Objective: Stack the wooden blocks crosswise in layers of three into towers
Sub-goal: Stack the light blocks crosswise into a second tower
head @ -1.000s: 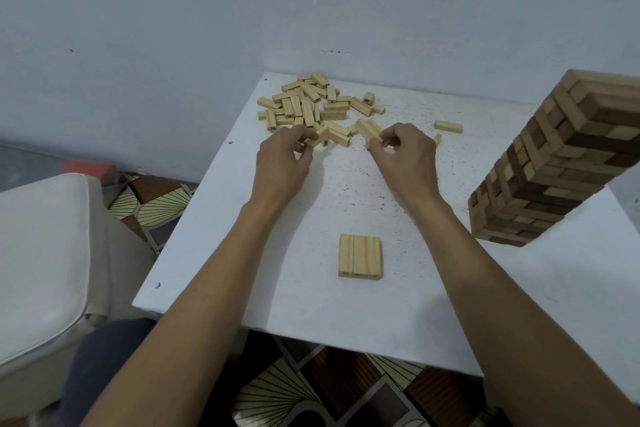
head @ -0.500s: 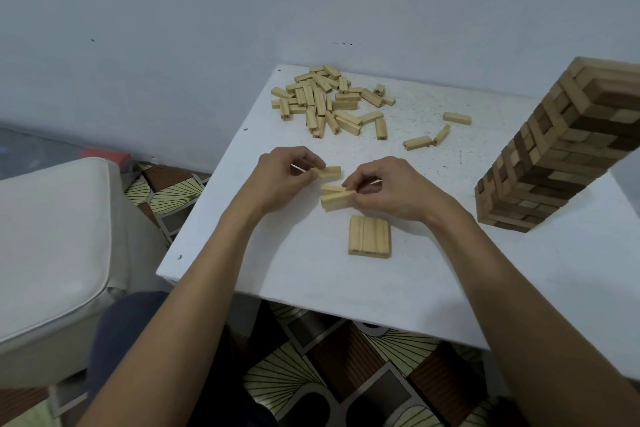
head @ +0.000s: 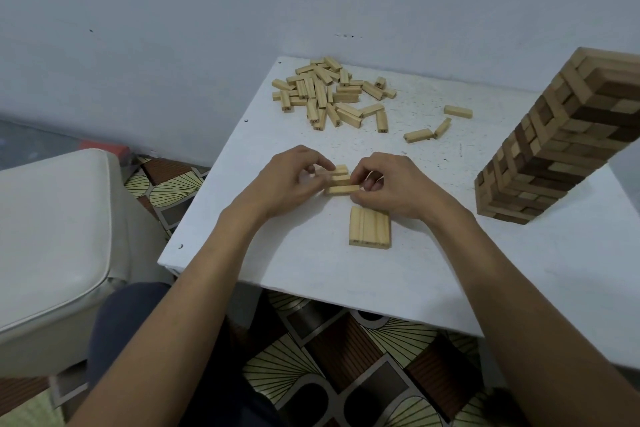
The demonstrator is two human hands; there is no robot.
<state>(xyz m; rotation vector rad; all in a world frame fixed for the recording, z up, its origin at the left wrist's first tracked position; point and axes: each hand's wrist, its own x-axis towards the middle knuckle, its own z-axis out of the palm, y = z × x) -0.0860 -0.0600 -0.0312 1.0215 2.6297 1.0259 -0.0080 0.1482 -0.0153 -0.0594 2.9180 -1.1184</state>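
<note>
Step in hand: squaring 3 blocks (head: pixel 341 180) into 1 layer, meant to go crosswise on the base layer (head: pixel 370 227).
Left hand (head: pixel 291 180): fingers (head: pixel 323 163) curled, pinching the left ends.
Right hand (head: pixel 398 184): fingers (head: pixel 360 168) curled round the right ends.
Where: the 3 blocks lie left to right, just far of the base layer on the counter (head: pixel 311 270). I cannot tell whether they are lifted or resting.
Doing it well: press the ends flush, keep the set level, lower it square over the base, then let go on both sides together. A skewed layer would likely lean.
Supply: loose pile (head: pixel 329 94) at the far edge.
</note>
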